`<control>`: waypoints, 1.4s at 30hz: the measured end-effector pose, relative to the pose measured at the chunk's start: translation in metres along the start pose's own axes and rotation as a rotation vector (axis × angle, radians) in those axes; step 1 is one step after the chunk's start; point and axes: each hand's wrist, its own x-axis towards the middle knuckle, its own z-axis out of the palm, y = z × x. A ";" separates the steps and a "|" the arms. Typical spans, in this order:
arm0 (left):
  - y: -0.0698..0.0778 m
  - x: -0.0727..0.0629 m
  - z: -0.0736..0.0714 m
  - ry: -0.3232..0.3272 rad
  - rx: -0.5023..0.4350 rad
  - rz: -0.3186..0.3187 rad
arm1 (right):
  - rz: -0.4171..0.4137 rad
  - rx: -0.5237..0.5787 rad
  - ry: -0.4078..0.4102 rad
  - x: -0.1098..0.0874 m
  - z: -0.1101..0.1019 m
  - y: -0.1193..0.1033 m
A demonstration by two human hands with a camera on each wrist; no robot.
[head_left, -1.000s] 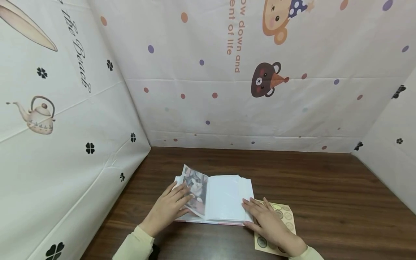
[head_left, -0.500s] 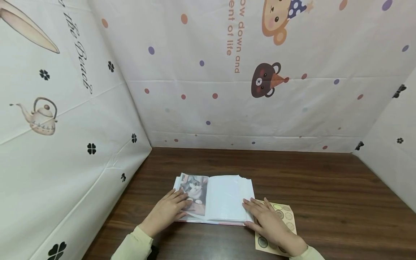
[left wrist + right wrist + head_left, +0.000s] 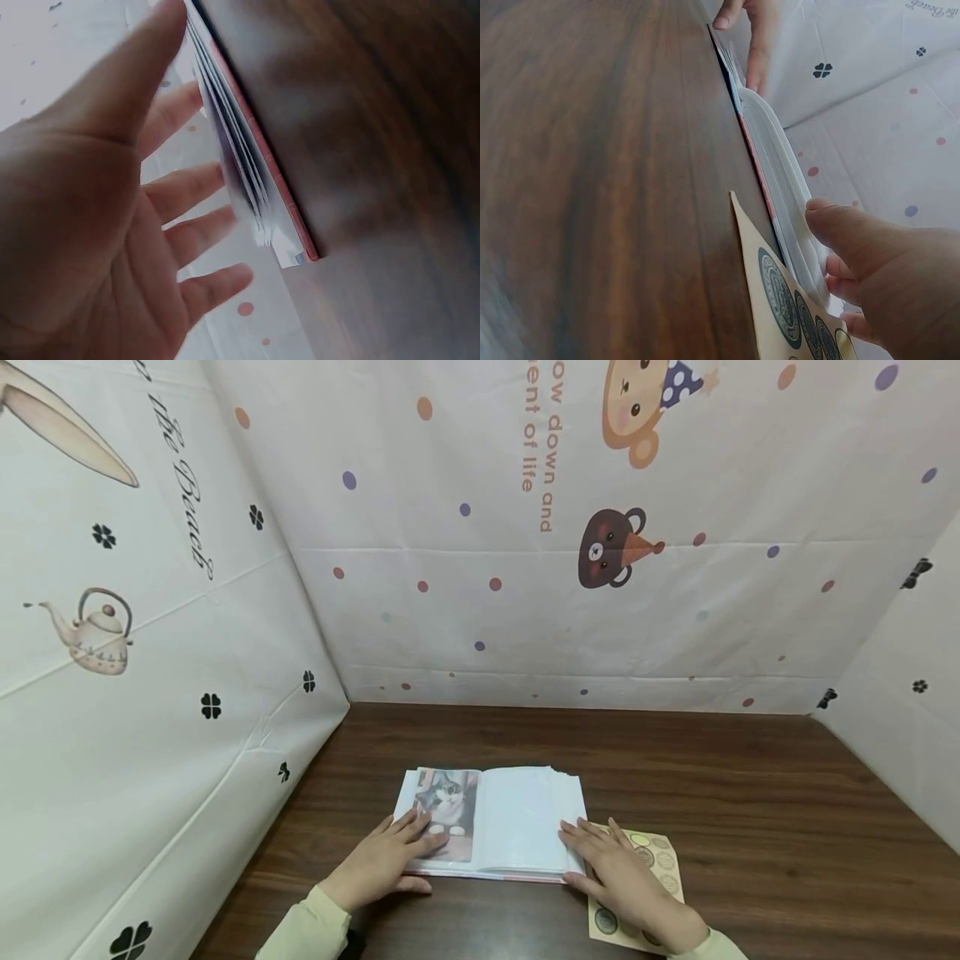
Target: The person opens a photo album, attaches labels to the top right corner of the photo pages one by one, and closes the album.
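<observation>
A small photo album [image 3: 519,818] lies spread on the table, its right-hand page blank white. On its left side is a page with a cat photo [image 3: 448,802]. My left hand [image 3: 382,860] rests with straight fingers on the lower left of that page, thumb apart below the album's near edge. The left wrist view shows the fingers [image 3: 187,184] spread over the page edges and the reddish cover edge. My right hand [image 3: 618,877] lies across the album's right edge, fingers extended on the page. Under that hand is a cream sheet of round stickers [image 3: 666,864], partly covered.
The dark wooden table [image 3: 735,793] extends to the right and behind the album. A white patterned cloth [image 3: 480,610] walls the back and both sides. A black object, mostly hidden, sits beside the left sleeve [image 3: 307,927].
The cat photo page has come down from a raised tilt to lie flat on the left. My left hand has slid slightly down and left. The right hand has stayed in place.
</observation>
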 end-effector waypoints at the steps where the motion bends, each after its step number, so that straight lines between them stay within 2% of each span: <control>1: 0.000 0.000 0.000 -0.025 -0.029 -0.013 | 0.002 0.004 -0.002 0.000 0.000 0.000; 5: 0.000 -0.001 0.001 -0.088 -0.112 -0.049 | 0.005 0.008 -0.009 -0.001 0.001 0.000; 12: 0.001 0.000 0.000 -0.092 -0.159 -0.074 | 0.001 0.002 -0.005 -0.001 0.001 0.000; 17: 0.003 0.002 -0.002 -0.052 -0.134 -0.080 | 0.000 -0.001 -0.009 0.000 0.001 -0.001; 23: 0.008 0.006 -0.003 0.010 -0.060 -0.088 | 0.001 0.000 -0.010 -0.001 0.001 -0.001; 31: 0.015 0.011 -0.001 0.098 0.016 -0.067 | 0.006 0.015 -0.013 -0.002 0.001 -0.002; 38: 0.021 0.012 0.001 0.149 0.021 -0.057 | 0.017 0.017 -0.020 -0.002 0.001 -0.003; 42: 0.027 0.017 0.001 0.163 0.034 -0.039 | 0.020 0.015 -0.020 -0.002 0.002 -0.003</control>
